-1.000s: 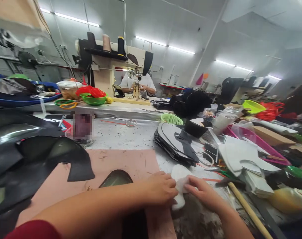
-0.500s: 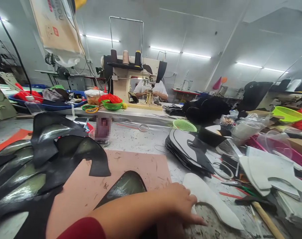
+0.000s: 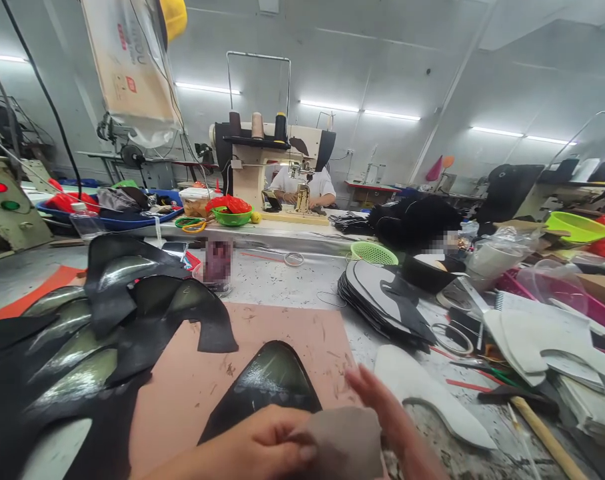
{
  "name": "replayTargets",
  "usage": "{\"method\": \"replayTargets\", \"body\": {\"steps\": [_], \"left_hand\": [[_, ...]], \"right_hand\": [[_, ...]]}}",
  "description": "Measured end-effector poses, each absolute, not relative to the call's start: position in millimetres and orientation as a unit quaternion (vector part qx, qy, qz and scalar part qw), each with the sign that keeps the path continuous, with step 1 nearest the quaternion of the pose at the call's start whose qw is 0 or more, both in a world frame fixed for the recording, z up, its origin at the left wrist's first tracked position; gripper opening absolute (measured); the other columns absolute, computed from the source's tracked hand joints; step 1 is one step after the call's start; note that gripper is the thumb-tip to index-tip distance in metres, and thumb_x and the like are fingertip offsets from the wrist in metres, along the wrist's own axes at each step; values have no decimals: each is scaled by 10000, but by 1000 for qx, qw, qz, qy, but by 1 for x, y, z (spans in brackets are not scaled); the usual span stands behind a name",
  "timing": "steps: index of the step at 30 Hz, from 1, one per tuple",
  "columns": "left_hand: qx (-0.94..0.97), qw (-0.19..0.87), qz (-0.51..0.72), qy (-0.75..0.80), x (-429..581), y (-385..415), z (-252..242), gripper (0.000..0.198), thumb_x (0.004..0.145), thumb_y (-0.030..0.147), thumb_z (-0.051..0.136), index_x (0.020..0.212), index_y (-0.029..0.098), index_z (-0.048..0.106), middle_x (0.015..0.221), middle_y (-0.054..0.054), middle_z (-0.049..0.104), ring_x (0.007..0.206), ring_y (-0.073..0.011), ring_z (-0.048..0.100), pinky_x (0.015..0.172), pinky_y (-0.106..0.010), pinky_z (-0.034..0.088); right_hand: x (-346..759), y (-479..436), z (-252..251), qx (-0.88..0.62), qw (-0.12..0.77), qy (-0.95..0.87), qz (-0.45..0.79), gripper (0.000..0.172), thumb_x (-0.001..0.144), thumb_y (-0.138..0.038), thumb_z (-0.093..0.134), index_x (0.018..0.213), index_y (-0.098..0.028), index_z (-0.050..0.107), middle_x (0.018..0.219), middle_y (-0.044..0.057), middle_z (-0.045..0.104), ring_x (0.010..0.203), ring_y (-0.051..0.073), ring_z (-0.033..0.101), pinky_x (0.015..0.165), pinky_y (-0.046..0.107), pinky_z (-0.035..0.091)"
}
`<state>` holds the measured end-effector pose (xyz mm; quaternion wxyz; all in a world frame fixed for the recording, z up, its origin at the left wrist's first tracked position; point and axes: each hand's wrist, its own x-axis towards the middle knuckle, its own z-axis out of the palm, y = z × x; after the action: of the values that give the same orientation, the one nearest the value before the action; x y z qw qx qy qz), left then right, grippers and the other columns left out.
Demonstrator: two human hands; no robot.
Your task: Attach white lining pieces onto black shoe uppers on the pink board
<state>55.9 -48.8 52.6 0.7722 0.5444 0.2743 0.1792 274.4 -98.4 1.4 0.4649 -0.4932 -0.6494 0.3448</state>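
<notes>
My left hand is at the bottom middle, fingers pinched on the left edge of a grey-brown flat piece. My right hand rests against the piece's right side with fingers stretched out along it. Just behind the hands a glossy black shoe-upper piece lies on a pink cutting mat. To the right, a curved white insole-shaped piece lies on the table, free of both hands.
A heap of glossy black cut pieces fills the left. A stack of grey and black pieces, white cut pieces, a wooden-handled hammer, a green basket stand right. Beyond, a person sits at a sewing machine.
The view tilted up and shifted. My hands let go of the white piece, which now lies on the table. Both hands now meet on a grey-brown piece near the bottom edge.
</notes>
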Motion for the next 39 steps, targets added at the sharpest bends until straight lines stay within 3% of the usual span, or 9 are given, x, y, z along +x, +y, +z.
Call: {"method": "replayTargets", "body": {"steps": [3, 6, 10, 12, 14, 18, 21, 27, 39], "left_hand": [[609, 701, 189, 319, 27, -52, 54, 400, 750, 538, 527, 793, 163, 659, 812, -32, 562, 790, -175, 503, 738, -255, 401], [623, 650, 200, 385, 10, -52, 40, 445, 724, 584, 514, 718, 158, 641, 800, -25, 514, 718, -154, 474, 638, -236, 391], [533, 682, 205, 456, 1, -49, 17, 473, 577, 598, 631, 751, 161, 576, 703, 5, 521, 635, -134, 448, 566, -226, 353], [496, 693, 223, 474, 0, -44, 11, 494, 525, 582, 663, 759, 166, 535, 692, 8, 535, 608, -130, 447, 544, -225, 345], [486, 688, 231, 487, 2, -36, 8, 490, 523, 562, 657, 777, 167, 517, 684, 4, 545, 579, -130, 450, 516, -225, 337], [559, 604, 240, 514, 5, -8, 5, 502, 620, 429, 581, 1040, 164, 509, 720, -5, 574, 604, -160, 502, 519, -241, 370], [672, 461, 232, 531, 6, 13, 0, 515, 683, 277, 494, 1191, 197, 467, 724, 14, 584, 652, -164, 536, 620, -262, 413], [787, 353, 170, 476, 3, 28, -13, 362, 768, 219, 401, 1059, 190, 615, 1075, -58, 634, 956, -199, 565, 879, -323, 392], [798, 314, 129, 499, 9, 30, -15, 378, 827, 213, 352, 1122, 184, 587, 869, -57, 653, 823, -174, 587, 785, -289, 432]], "right_hand": [[252, -91, 7, -449, 389, -600, 536, 565, 680, -672, 491, 940, -185, 614, 879, 82, 644, 803, 230, 601, 686, 295, 467], [226, -88, 9, -504, 373, -564, 538, 446, 751, -588, 461, 743, -165, 601, 679, 34, 593, 642, 161, 541, 564, 240, 422], [203, -89, 4, -548, 380, -554, 498, 326, 749, -415, 515, 985, -200, 582, 833, 28, 620, 765, 175, 558, 664, 254, 437], [198, -85, 2, -556, 366, -553, 502, 513, 738, -316, 516, 1235, -226, 424, 931, 31, 621, 793, 175, 571, 708, 282, 448], [196, -75, 0, -567, 354, -558, 492, 607, 737, -249, 500, 1316, -234, 318, 960, 35, 621, 794, 173, 582, 726, 306, 457], [198, -43, 1, -569, 345, -630, 401, 358, 734, -181, 508, 1083, -208, 582, 1074, 55, 616, 1013, 197, 539, 906, 344, 388], [199, -23, -1, -569, 323, -673, 344, 303, 755, -154, 494, 1028, -178, 624, 1045, 75, 639, 990, 198, 561, 899, 349, 402], [199, -14, -17, -567, 326, -702, 282, 312, 769, -107, 489, 1042, -178, 624, 970, 70, 658, 908, 174, 592, 836, 312, 449], [197, -15, -10, -586, 293, -704, 274, 318, 807, -106, 452, 1080, -155, 607, 895, 59, 599, 834, 151, 574, 772, 262, 458]]}}
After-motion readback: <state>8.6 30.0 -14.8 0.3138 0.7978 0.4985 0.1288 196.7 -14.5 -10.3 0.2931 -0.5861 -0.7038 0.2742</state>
